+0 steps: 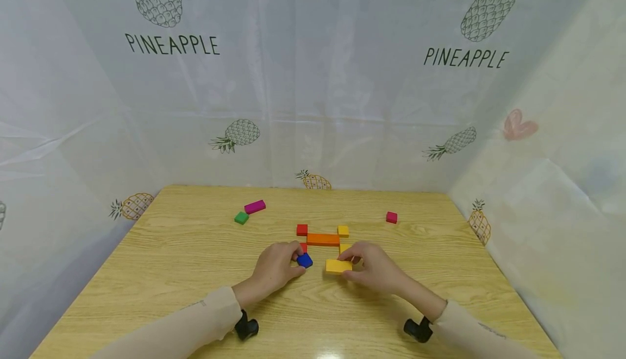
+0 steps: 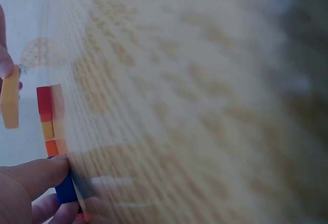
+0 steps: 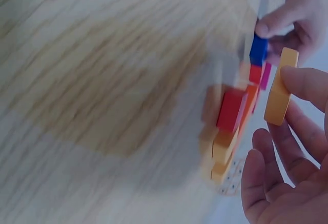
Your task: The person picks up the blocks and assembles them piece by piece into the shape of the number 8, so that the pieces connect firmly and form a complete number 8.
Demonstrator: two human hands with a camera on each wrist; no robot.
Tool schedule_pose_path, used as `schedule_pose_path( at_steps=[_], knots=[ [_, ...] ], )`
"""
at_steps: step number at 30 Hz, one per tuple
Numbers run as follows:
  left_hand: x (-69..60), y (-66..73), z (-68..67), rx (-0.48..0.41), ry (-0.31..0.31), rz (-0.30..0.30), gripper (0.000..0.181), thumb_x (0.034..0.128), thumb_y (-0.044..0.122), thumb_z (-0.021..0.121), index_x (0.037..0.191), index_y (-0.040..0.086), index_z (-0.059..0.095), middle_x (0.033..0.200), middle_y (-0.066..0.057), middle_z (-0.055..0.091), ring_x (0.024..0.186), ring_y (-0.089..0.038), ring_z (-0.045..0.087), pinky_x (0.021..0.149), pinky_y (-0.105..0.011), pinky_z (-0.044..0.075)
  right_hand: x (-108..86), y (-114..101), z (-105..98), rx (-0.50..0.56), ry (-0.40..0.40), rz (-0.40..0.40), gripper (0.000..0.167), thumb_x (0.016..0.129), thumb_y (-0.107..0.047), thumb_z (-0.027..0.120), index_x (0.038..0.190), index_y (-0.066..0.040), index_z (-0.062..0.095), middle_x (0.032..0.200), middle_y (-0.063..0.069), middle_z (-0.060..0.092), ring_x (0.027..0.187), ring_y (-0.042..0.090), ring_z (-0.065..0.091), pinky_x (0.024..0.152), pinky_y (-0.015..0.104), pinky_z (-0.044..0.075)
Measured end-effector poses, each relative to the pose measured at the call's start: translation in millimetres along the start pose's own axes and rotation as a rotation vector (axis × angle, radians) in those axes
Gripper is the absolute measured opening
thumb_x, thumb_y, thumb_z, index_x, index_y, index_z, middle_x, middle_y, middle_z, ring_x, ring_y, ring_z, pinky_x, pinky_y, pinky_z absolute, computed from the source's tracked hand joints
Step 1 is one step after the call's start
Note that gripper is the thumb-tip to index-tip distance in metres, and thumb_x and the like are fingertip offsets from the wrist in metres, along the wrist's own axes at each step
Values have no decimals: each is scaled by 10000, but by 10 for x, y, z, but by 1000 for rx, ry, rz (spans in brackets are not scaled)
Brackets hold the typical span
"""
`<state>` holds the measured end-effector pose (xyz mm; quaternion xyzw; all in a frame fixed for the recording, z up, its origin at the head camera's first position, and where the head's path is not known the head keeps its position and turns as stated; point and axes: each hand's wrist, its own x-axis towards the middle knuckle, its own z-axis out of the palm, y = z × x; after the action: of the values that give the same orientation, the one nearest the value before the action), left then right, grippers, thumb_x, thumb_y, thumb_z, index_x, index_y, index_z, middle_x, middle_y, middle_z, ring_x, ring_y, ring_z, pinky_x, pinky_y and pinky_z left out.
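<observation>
My left hand (image 1: 276,265) pinches a small blue block (image 1: 305,260) between thumb and fingers, low over the wooden table. Thumb and fingers of my right hand (image 1: 374,266) grip one end of a longer yellow block (image 1: 338,266); the right wrist view shows this yellow block (image 3: 281,88) held up off the table. Just beyond both hands lies an orange bar (image 1: 323,239). At its left end are a red block (image 1: 302,230) and a second red block (image 1: 304,247), partly hidden by my left fingers. At its right end sit a yellow cube (image 1: 343,231) and another yellow block (image 1: 344,248), partly covered by my right hand.
A magenta block (image 1: 255,207) and a green block (image 1: 242,218) lie at the back left of the table (image 1: 195,250). Toward the back right is a crimson cube (image 1: 392,217). A pineapple-printed curtain (image 1: 313,76) hangs behind the table.
</observation>
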<state>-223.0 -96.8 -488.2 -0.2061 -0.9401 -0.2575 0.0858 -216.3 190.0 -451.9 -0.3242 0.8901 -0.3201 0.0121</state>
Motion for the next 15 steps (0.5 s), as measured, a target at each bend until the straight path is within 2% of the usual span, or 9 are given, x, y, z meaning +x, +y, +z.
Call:
schedule_pose_path(
  at_steps=[4, 8, 11, 15],
  knots=[
    [-2, 5, -6, -1, -5, -4, 296, 813, 231, 948, 972, 147, 713, 832, 49, 672, 743, -100, 561, 673, -270, 474, 46, -58, 99, 20, -4, 9, 230, 905, -130, 860, 1123, -120, 787, 1010, -41, 705, 888, 196, 638, 784, 317, 564],
    [-2, 10, -13, -1, -12, -10, 297, 816, 232, 946, 975, 148, 709, 837, 47, 671, 745, -103, 560, 681, -274, 477, 83, -92, 181, -5, -12, 23, 221, 893, -138, 874, 1100, -140, 796, 921, -53, 666, 809, 128, 577, 715, 244, 502],
    [-3, 12, -15, 0, -13, -9, 298, 818, 233, 944, 977, 149, 706, 841, 48, 674, 749, -101, 562, 686, -273, 480, 105, -97, 230, -43, -17, 30, 221, 890, -154, 878, 1097, -157, 798, 896, -61, 659, 780, 74, 537, 704, 235, 480],
    [-6, 13, -17, -2, -10, -7, 297, 819, 229, 944, 974, 150, 703, 843, 48, 676, 750, -99, 565, 688, -274, 481, 128, -96, 281, -76, -20, 29, 221, 887, -172, 883, 1091, -165, 800, 899, -73, 662, 781, 67, 539, 713, 240, 481]
  ],
)
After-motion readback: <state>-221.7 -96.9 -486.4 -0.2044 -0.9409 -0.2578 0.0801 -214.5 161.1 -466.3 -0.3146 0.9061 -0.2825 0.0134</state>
